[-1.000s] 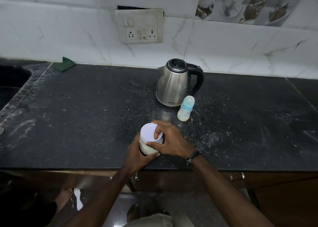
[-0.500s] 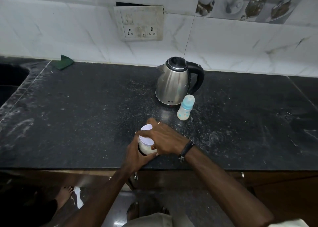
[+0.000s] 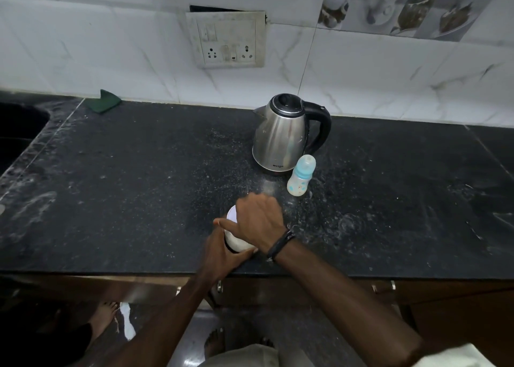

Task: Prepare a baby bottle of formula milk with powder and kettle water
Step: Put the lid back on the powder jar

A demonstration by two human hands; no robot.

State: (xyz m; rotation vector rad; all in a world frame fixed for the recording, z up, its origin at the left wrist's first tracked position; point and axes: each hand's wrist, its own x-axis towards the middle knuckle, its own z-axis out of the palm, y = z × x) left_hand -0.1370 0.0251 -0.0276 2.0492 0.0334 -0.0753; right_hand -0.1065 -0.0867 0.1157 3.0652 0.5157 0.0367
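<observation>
Since the earlier frame, the right hand (image 3: 257, 219) has turned further over the white lid of the small round white powder jar (image 3: 236, 240), so that less of the lid shows. At 9 o'clock of the jar, the left hand (image 3: 222, 251) wraps its grip round the jar's lower body, thumb along the near side, steadying it on the dark speckled stone surface (image 3: 139, 188). The right hand's grip is curled down over the lid from above, thumb pointing towards 9 o'clock, apparently twisting it off. At 1 o'clock, well apart from the jar, stands the brushed-steel electric kettle with black handle (image 3: 283, 135), lid down. Just beside the kettle's base, at its 5 o'clock, stands the small clear baby bottle with pale blue cap (image 3: 301, 179), capped and upright. Judged progress: early. The jar seems not yet open; no powder or water appears dosed. Uncapping, scooping, pouring, and shaking remain.
</observation>
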